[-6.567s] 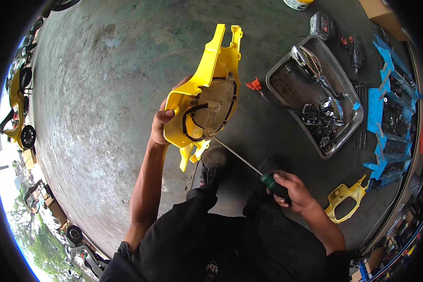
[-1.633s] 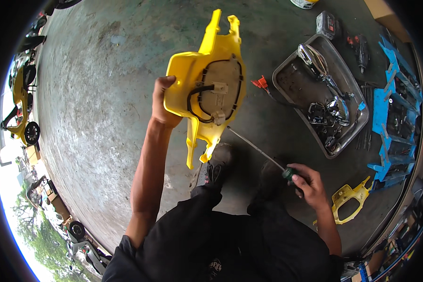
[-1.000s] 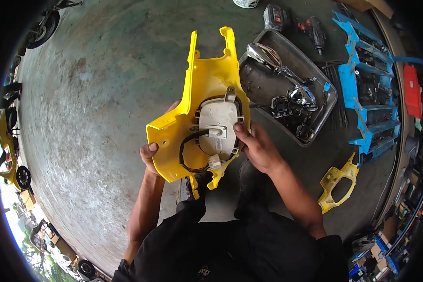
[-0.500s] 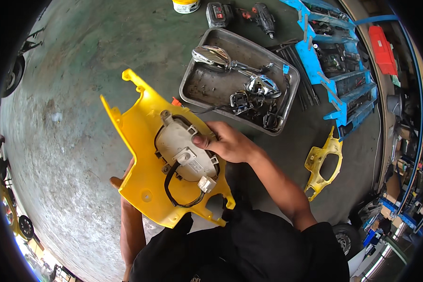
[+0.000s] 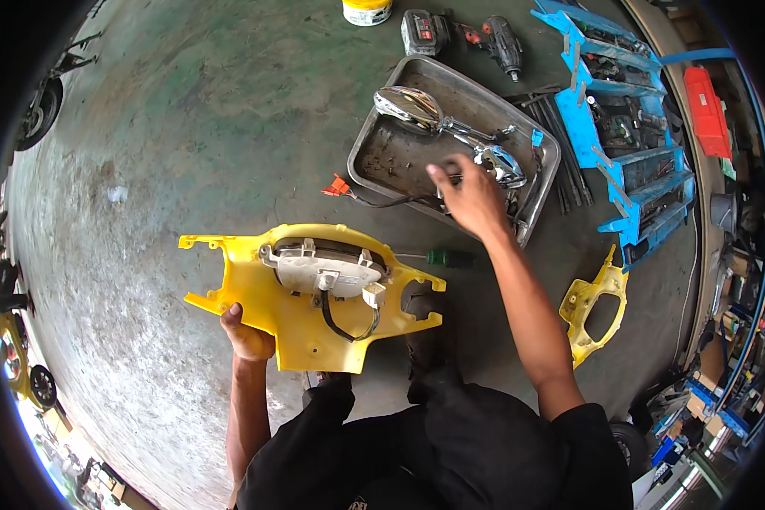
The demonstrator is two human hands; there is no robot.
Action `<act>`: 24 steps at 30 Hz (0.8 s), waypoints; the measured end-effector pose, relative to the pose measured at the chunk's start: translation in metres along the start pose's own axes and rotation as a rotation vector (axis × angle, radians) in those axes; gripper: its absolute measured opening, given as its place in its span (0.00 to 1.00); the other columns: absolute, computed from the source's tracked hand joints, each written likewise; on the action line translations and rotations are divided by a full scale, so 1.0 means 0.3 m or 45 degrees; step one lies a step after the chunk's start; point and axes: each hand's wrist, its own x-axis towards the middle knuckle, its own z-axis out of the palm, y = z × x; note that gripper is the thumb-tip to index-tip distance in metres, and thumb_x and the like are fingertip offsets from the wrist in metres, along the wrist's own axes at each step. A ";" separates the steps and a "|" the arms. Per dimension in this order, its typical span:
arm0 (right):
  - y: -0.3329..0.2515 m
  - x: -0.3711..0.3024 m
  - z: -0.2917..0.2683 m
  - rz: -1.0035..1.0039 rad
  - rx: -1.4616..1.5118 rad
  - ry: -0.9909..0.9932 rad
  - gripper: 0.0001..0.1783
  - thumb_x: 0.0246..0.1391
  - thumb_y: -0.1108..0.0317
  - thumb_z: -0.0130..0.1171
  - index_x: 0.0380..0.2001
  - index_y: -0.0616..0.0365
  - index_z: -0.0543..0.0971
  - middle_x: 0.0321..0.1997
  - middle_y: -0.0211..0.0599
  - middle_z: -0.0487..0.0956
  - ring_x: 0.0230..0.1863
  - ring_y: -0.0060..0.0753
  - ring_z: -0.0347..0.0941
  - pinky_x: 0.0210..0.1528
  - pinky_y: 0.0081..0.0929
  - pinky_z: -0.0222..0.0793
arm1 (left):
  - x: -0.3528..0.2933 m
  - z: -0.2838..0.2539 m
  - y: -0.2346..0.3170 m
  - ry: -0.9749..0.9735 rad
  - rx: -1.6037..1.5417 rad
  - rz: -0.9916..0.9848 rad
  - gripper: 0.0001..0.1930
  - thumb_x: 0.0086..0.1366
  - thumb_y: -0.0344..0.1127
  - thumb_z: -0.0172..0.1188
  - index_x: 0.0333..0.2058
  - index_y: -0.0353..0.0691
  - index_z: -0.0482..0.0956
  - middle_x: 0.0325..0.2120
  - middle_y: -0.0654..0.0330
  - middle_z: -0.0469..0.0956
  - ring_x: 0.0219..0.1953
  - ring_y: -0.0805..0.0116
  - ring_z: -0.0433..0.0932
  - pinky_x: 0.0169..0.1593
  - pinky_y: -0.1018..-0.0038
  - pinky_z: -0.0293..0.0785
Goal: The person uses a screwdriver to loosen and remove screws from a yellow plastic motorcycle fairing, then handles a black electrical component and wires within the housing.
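My left hand (image 5: 248,337) grips the left side of a yellow plastic scooter handlebar cover (image 5: 297,353), its thumb on the near edge. Fixed in the cover is a white-backed instrument cluster (image 5: 331,274), from which a black cable (image 5: 336,330) loops to a white connector (image 5: 373,295). Over a grey metal tray (image 5: 367,140), my right hand (image 5: 472,191) hangs with thumb and fingers apart, slightly blurred, nothing seen in it. Under it, small dark parts are mostly hidden. Two chrome mirrors, one a round-backed mirror (image 5: 408,106), lie in the tray beside the hand.
A green-handled screwdriver (image 5: 449,257) lies on the floor behind the cover. An orange connector (image 5: 337,185) hangs outside the tray. Farther off are an impact wrench (image 5: 503,47), a battery (image 5: 425,32) and a blue toolbox (image 5: 620,110). Another yellow cover (image 5: 576,314) lies right.
My right hand has let go of the cover and moved up over the tray. The cover, now held by my left hand alone, has turned more level, uncovering the screwdriver and orange connector.
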 end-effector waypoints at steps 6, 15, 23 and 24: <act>0.199 0.048 0.054 0.123 -0.212 -0.063 0.47 0.45 0.45 0.73 0.62 0.61 0.69 0.57 0.55 0.78 0.59 0.54 0.73 0.60 0.44 0.70 | 0.047 -0.095 0.040 0.039 -0.133 0.056 0.33 0.58 0.52 0.63 0.57 0.39 0.71 0.51 0.58 0.78 0.53 0.59 0.77 0.57 0.62 0.72; 0.211 0.023 0.019 0.067 0.186 -0.093 0.37 0.48 0.55 0.74 0.56 0.65 0.73 0.54 0.56 0.79 0.57 0.54 0.75 0.60 0.41 0.69 | 0.072 -0.110 0.098 0.069 -0.076 0.190 0.30 0.63 0.56 0.58 0.55 0.40 0.73 0.48 0.60 0.78 0.50 0.63 0.77 0.54 0.65 0.73; -0.150 -0.198 -0.221 -0.658 0.806 0.073 0.22 0.52 0.69 0.71 0.46 0.62 0.72 0.45 0.44 0.80 0.50 0.33 0.78 0.51 0.30 0.73 | 0.077 -0.129 0.052 0.224 -0.082 0.084 0.34 0.60 0.57 0.59 0.58 0.40 0.70 0.51 0.58 0.76 0.54 0.60 0.74 0.58 0.62 0.69; -0.212 -0.223 -0.263 -0.880 0.930 0.065 0.21 0.52 0.70 0.71 0.46 0.61 0.71 0.45 0.43 0.79 0.50 0.29 0.78 0.51 0.28 0.73 | 0.091 -0.111 0.031 0.224 -0.096 0.065 0.34 0.59 0.57 0.59 0.59 0.40 0.70 0.51 0.58 0.76 0.54 0.60 0.74 0.58 0.61 0.69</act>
